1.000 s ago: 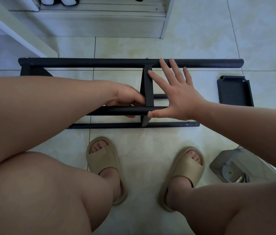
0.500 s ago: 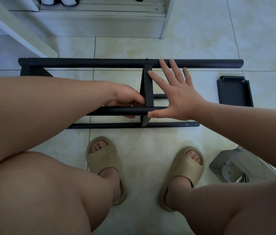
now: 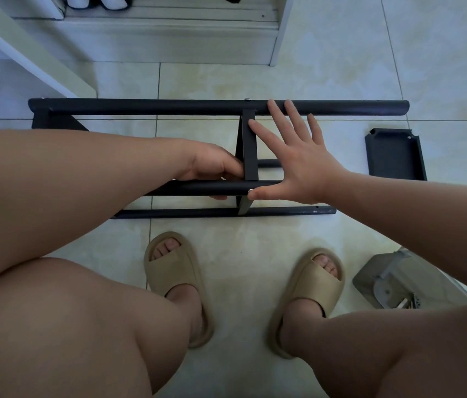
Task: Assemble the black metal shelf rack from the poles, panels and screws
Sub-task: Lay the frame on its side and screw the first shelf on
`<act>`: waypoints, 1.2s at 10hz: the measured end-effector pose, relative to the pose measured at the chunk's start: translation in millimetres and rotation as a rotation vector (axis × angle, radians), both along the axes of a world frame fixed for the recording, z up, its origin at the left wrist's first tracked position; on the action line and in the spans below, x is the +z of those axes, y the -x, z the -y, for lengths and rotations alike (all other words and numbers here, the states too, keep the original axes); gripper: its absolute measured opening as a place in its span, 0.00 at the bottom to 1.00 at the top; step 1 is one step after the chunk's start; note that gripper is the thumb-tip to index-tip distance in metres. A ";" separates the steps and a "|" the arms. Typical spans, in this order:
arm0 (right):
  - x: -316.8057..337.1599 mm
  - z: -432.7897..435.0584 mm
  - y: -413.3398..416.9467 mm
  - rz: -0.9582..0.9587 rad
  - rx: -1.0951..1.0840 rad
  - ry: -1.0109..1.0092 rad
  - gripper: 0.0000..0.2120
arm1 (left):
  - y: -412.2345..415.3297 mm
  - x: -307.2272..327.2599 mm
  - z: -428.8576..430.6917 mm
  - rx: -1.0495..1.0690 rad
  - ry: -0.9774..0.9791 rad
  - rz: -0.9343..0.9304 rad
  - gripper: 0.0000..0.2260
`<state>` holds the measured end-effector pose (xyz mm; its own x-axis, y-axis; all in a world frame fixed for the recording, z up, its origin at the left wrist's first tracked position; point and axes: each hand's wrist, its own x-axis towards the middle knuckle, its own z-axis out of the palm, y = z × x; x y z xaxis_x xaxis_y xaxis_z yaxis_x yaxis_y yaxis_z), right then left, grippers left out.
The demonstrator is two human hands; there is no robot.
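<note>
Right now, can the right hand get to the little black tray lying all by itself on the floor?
Probably yes. The right hand lies open against the rack frame and holds nothing. Only bare floor shows between it and the black tray off to its right, so nothing seems to block the way.

No visible change: left hand (image 3: 212,165), right hand (image 3: 304,168), rack (image 3: 169,107) same.

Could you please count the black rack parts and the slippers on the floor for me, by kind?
poles: 4
panels: 3 (two fitted, one loose)
slippers: 2
Total: 9
</note>
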<state>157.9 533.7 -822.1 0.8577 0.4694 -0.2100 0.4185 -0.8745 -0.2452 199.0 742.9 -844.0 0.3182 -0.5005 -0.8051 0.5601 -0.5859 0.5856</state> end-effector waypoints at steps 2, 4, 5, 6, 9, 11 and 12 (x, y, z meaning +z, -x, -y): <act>0.1 0.1 -1.1 0.003 0.001 0.009 0.57 | -1.2 3.6 -0.9 0.037 0.079 -0.043 0.09; -0.2 0.4 -0.5 0.007 0.003 0.006 0.57 | -0.1 0.7 0.5 -0.003 -0.014 -0.037 0.07; -0.3 0.2 -0.1 0.008 0.003 0.005 0.57 | -0.2 0.5 0.2 -0.018 -0.006 -0.032 0.07; 0.1 0.6 -0.4 0.006 0.001 0.003 0.57 | -0.9 1.7 -0.6 -0.010 0.032 -0.042 0.08; -1.0 1.4 -1.2 0.014 0.005 0.010 0.57 | -1.6 0.1 -0.6 -0.020 -0.017 -0.067 0.08; -3.2 3.3 -2.9 0.012 0.010 0.006 0.57 | -3.6 -0.7 -1.3 0.023 0.058 -0.046 0.07; -3.5 2.8 -2.6 -0.004 0.014 0.021 0.57 | -2.0 3.5 -3.4 0.056 0.081 -0.019 0.11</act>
